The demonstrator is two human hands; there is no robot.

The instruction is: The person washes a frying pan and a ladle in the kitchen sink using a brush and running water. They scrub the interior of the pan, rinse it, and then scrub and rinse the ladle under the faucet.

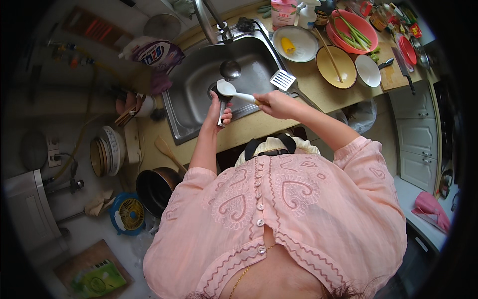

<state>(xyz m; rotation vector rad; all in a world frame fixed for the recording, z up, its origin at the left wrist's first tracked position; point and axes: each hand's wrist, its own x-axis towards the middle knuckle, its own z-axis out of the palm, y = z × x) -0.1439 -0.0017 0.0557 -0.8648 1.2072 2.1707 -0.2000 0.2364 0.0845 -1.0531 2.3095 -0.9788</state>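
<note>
Over the steel sink [181,107], my left hand [217,107] is closed round the handle of a metal ladle [230,70], whose round bowl points away toward the faucet. My right hand [279,104] grips a white long-handled utensil [244,96] with a rounded head; whether it is a brush or a spoon I cannot tell. Its head lies across the ladle's handle, just above my left hand. A slotted spatula [283,79] rests on the sink's right rim, its handle running toward the counter's front edge.
Behind the sink rises a faucet [205,22]. On the right counter are a white bowl with something yellow [308,47], a yellow bowl with chopsticks [323,65], a pink basin [371,30] of green stalks and a knife [402,67]. A dark pot [154,189] stands lower left.
</note>
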